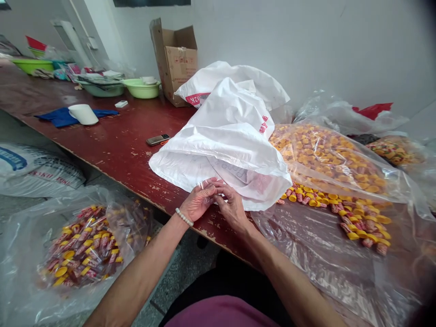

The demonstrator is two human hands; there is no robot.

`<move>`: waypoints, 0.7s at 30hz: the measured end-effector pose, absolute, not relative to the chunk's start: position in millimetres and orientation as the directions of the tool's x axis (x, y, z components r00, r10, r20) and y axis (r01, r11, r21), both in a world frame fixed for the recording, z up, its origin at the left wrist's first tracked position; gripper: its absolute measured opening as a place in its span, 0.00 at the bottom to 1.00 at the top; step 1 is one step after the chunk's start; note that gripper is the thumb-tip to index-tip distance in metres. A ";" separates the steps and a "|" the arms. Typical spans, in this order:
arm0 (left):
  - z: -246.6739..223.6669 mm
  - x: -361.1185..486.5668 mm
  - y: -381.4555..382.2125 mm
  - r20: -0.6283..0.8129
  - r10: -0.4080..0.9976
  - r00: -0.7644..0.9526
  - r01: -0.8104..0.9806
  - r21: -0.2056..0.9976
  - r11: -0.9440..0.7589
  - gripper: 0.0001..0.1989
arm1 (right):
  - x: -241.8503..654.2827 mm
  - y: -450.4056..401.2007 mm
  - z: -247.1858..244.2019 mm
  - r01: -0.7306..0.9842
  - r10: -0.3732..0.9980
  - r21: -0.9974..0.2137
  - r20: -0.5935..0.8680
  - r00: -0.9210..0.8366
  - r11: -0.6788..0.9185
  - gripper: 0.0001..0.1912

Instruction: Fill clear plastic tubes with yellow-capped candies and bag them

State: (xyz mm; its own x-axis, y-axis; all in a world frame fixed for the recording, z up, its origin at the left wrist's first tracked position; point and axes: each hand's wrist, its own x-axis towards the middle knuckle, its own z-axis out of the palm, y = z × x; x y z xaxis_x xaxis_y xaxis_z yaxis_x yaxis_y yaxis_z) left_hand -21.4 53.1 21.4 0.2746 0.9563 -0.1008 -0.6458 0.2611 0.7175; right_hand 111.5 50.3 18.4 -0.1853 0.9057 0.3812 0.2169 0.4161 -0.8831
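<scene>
My left hand (199,200), with a beaded bracelet at the wrist, meets my right hand (231,204) just over the front edge of the dark red table (129,150). The fingers of both hands are bent and pressed together. A small clear item seems to lie between the fingertips, too small to make out. Right behind the hands lies a large white woven sack (231,131), its mouth sagging open toward me. To the right, small red-patterned tubes with yellow caps (368,222) lie on clear plastic sheeting (306,245).
A clear bag of capped tubes (85,245) sits low at left. Yellow caps (327,150) fill a plastic bag at right. Farther back are a phone (157,140), white cup (83,114), blue cloth (57,116), green basin (141,88) and cardboard box (180,68).
</scene>
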 end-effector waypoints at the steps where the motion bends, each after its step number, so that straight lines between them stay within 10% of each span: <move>1: 20.2 -25.1 54.7 -0.132 0.961 0.243 -0.668 0.695 0.265 0.18 | 107.6 55.8 18.4 0.276 0.902 -0.860 0.387 -0.194 0.428 0.10; 9: 16.1 -71.3 62.1 -0.288 0.954 -0.079 -0.633 0.754 0.175 0.20 | 65.2 158.6 29.0 0.837 0.872 -0.265 0.256 -0.418 0.479 0.27; 17: 10.5 -86.2 78.7 -0.131 0.935 -0.328 -0.390 0.921 -0.007 0.17 | 57.7 160.1 29.2 0.840 0.859 -0.182 0.138 -0.494 0.512 0.18; 21: 10.1 -90.6 87.0 0.041 0.968 -0.249 -0.210 0.973 -0.095 0.12 | 65.8 123.4 32.8 0.684 0.774 -0.407 0.100 -0.626 0.605 0.22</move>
